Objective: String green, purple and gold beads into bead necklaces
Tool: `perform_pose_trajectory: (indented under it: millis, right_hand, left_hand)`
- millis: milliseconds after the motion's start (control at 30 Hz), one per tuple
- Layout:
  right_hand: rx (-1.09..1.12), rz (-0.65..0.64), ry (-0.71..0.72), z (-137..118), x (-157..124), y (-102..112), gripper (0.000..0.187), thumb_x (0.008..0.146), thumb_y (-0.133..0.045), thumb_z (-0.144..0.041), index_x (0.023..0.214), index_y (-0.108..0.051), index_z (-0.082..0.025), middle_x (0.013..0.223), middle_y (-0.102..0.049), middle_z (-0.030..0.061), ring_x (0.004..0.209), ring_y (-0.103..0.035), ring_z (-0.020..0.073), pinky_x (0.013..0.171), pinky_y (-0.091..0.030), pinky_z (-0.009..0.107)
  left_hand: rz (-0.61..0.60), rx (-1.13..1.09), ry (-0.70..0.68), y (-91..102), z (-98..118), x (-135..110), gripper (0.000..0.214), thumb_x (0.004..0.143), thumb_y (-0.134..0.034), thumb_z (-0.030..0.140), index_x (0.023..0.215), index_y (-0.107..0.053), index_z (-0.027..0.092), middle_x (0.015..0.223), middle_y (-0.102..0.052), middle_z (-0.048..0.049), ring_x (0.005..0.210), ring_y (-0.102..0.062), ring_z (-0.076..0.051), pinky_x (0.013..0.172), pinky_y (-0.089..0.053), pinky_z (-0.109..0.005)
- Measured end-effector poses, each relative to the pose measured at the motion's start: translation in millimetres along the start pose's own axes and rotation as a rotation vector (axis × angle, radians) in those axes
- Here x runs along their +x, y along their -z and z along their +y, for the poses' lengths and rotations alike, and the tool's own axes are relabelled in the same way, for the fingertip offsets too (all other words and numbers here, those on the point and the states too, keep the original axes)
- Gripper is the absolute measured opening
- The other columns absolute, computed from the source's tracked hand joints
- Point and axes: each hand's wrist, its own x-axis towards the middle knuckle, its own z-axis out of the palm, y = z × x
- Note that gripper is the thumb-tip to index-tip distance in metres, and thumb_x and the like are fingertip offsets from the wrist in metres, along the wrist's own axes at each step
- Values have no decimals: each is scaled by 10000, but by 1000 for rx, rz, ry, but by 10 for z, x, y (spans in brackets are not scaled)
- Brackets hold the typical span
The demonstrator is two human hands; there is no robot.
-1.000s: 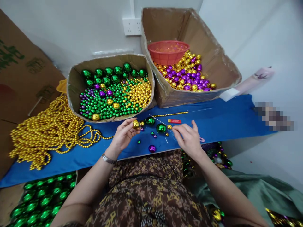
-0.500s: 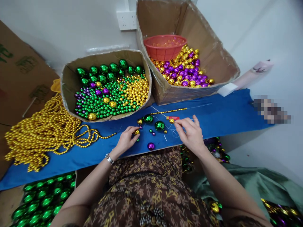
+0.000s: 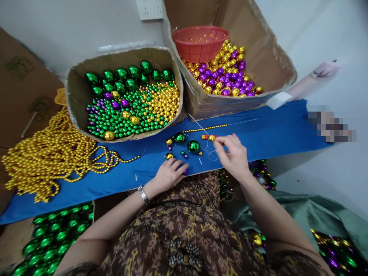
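My left hand (image 3: 169, 174) is low over the front edge of the blue cloth, thumb and index finger closed around a purple bead (image 3: 185, 171) that they largely cover. My right hand (image 3: 232, 155) pinches a gold bead (image 3: 211, 138) at its fingertips; a thin needle (image 3: 198, 124) slants up and left from it. Between the hands lie a large green bead (image 3: 193, 145), another green bead (image 3: 179, 138), small green, purple and gold beads, and curled clear thread (image 3: 212, 155). One gold bead (image 3: 169, 155) rests just beyond my left fingers. Behind the right fingertips is a small red-and-yellow item (image 3: 205, 137).
A carton (image 3: 69, 103) of mixed beads stands behind, beside a taller carton (image 3: 238, 103) with gold and purple beads and a red basket (image 3: 201, 46). Gold bead strands (image 3: 48, 153) are heaped left on the blue cloth (image 3: 281, 122). A strung gold strand (image 3: 204, 128) lies near the cartons.
My left hand has left the gold bead and moved right and toward me, onto the purple bead. My right hand keeps its pinch near the gold bead. The view has tilted slightly.
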Motion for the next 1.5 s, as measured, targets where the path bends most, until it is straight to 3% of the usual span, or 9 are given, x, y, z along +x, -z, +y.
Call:
perform_pose_trajectory:
  millis: [100, 267, 333, 433, 733, 1033, 1200, 1367, 1500]
  right_hand:
    - [-4, -21, 42, -16, -23, 4, 184, 957, -471, -311, 925, -629, -221, 875, -701, 14, 790, -633, 162, 1063, -329, 439]
    - [19, -80, 123, -75, -100, 7, 170, 960, -485, -277, 903, -633, -215, 849, -702, -2, 765, -643, 142, 1099, -280, 436]
    - [22, -92, 162, -103, -129, -20, 164, 960, -493, -266, 905, -638, -211, 841, -703, -5, 756, -642, 133, 1114, -255, 434]
    - [0, -100, 214, -134, -163, -78, 159, 959, -505, -252, 906, -648, -209, 822, -699, -10, 740, -637, 122, 1126, -238, 429]
    - [-26, -139, 241, -229, -240, -166, 200, 971, -479, -239, 893, -661, -215, 810, -695, -17, 731, -626, 114, 1146, -205, 431]
    - [-32, -104, 235, -213, -228, -166, 166, 966, -503, -239, 897, -651, -210, 805, -690, -24, 723, -624, 112, 1122, -246, 417]
    - [-33, -103, 231, -215, -226, -169, 177, 969, -495, -243, 895, -653, -209, 801, -692, -20, 723, -626, 117, 1122, -241, 419]
    - [-45, -116, 233, -210, -233, -167, 192, 973, -482, -244, 898, -656, -214, 804, -692, -20, 722, -620, 118, 1130, -222, 425]
    - [-71, -91, 227, -172, -222, -156, 190, 972, -484, -247, 900, -656, -212, 809, -688, -12, 725, -615, 120, 1127, -226, 427]
  left_hand:
    - [66, -169, 78, 6, 18, 64, 303, 864, -606, 310, 1154, -667, 247, 1146, -658, -128, 1050, -586, -282, 965, -442, -466]
    - [419, -960, 364, 401, 18, 213, 371, 807, -700, 344, 1150, -628, 223, 1028, -673, -64, 896, -672, -195, 820, -546, -345]
    - [456, -1193, 396, 560, 38, 228, 385, 782, -728, 315, 1139, -635, 207, 1016, -679, -58, 867, -691, -185, 791, -562, -319]
    - [463, -1344, 418, 689, 70, 206, 404, 753, -752, 275, 1133, -647, 190, 1009, -698, -66, 843, -703, -181, 766, -579, -299]
    - [580, -1527, 462, 685, 141, 195, 279, 730, -728, 180, 991, -637, 143, 906, -716, -54, 937, -709, -236, 806, -598, -300]
    - [550, -1560, 478, 684, 121, 181, 286, 743, -694, 173, 1021, -655, 120, 930, -718, -86, 906, -712, -230, 776, -599, -281]
    - [498, -1520, 460, 685, 103, 169, 331, 728, -713, 181, 1049, -659, 121, 938, -710, -83, 806, -709, -194, 656, -584, -232]
    - [525, -1497, 457, 692, 108, 171, 293, 712, -735, 190, 991, -666, 132, 942, -711, -79, 883, -704, -221, 736, -589, -272]
    - [495, -1474, 470, 695, 90, 175, 335, 701, -754, 223, 1009, -664, 125, 941, -711, -94, 753, -697, -187, 586, -548, -219]
